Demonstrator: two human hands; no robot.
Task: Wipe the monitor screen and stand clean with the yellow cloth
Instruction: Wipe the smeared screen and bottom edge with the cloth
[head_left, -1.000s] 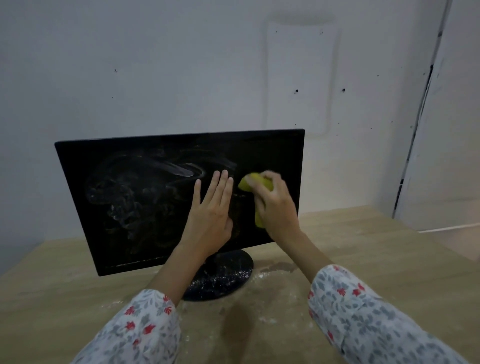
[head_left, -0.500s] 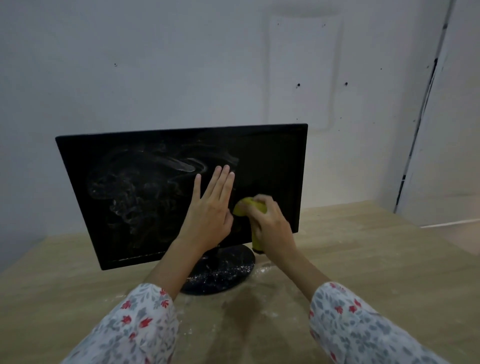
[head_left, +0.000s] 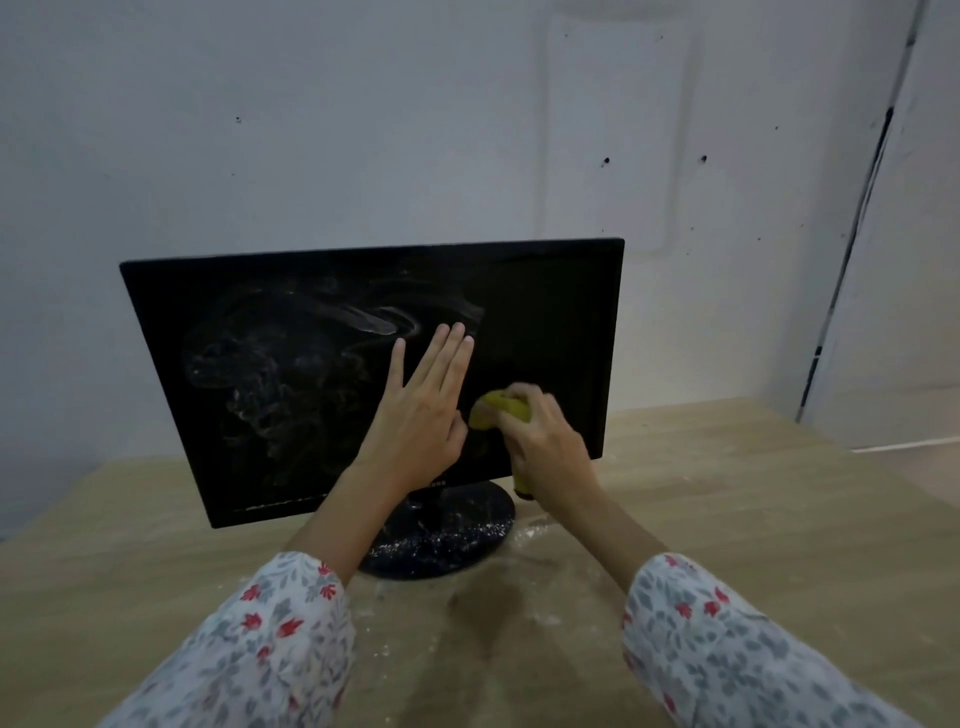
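A black monitor (head_left: 291, 374) stands on a wooden table, its screen smeared with white dusty swirls across the left and middle; the right part looks darker and cleaner. Its round black stand (head_left: 447, 540) is speckled with white powder. My left hand (head_left: 421, 415) lies flat against the screen's middle, fingers straight and together. My right hand (head_left: 550, 447) is bunched around the yellow cloth (head_left: 493, 410) and presses it on the lower right of the screen, just right of my left hand. Most of the cloth is hidden inside the fist.
The wooden table (head_left: 753, 519) carries white powder (head_left: 530, 535) scattered around the stand and toward me. A pale wall (head_left: 363, 130) rises close behind the monitor. A white door or panel edge (head_left: 878, 156) stands at the far right.
My right hand has slid the yellow cloth down the right part of the screen toward its lower edge. My left hand has stayed flat on the screen.
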